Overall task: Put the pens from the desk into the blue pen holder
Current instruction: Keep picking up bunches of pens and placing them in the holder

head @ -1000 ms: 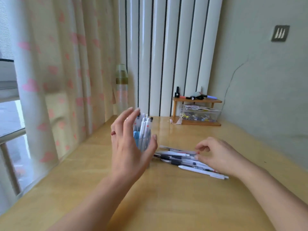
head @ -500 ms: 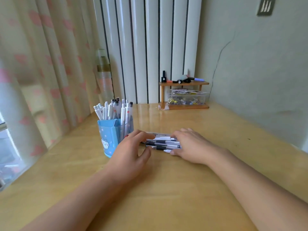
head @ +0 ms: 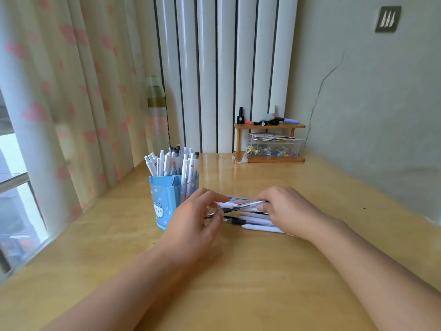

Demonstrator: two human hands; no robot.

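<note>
Several slim white and black pens [head: 253,219] lie right of the blue cat-print pen holder [head: 164,201]; both hands' fingers [head: 214,195] pinch one white pen [head: 241,204]; lift it level.

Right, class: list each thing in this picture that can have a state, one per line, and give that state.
blue pen holder: upright, crowded with pens.
pens in the holder: standing, tips up.
pile of pens: lying flat on the desk.
left hand: pinching a lifted pen.
right hand: holds the same pen's other end.
clear box: filled, under the small shelf.
</note>
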